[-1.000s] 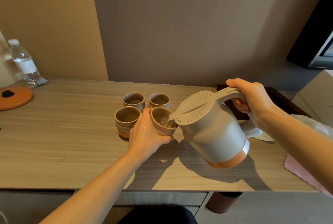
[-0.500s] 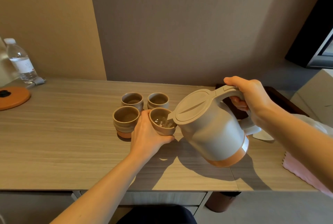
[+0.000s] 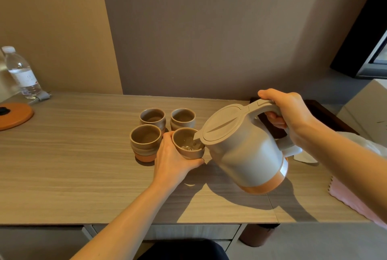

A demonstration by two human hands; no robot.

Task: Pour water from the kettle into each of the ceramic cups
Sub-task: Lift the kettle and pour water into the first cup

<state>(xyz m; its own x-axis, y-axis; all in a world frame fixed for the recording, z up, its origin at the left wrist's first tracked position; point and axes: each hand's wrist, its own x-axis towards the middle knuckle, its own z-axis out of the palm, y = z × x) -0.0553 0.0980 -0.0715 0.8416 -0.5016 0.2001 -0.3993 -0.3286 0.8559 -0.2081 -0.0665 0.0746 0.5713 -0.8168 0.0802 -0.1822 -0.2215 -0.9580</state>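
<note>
Several grey-brown ceramic cups stand in a cluster on the wooden desk (image 3: 62,165). My left hand (image 3: 172,160) grips the front right cup (image 3: 188,144), which is tilted toward the kettle and holds water. My right hand (image 3: 287,111) holds the handle of the grey kettle (image 3: 245,150) with an orange base, tipped left so its spout sits over that cup's rim. The front left cup (image 3: 145,141) and the two back cups (image 3: 152,117) (image 3: 182,117) stand upright; I cannot tell whether they hold water.
A water bottle (image 3: 21,73) and an orange round kettle base (image 3: 15,114) sit at the far left. A dark tray (image 3: 326,117), white cloth (image 3: 360,144) and pink cloth (image 3: 356,201) lie at the right. The desk's front edge runs below my arms.
The kettle has tipped a little further, its spout now over the held cup's rim. Both hands keep their holds; the view has shifted slightly.
</note>
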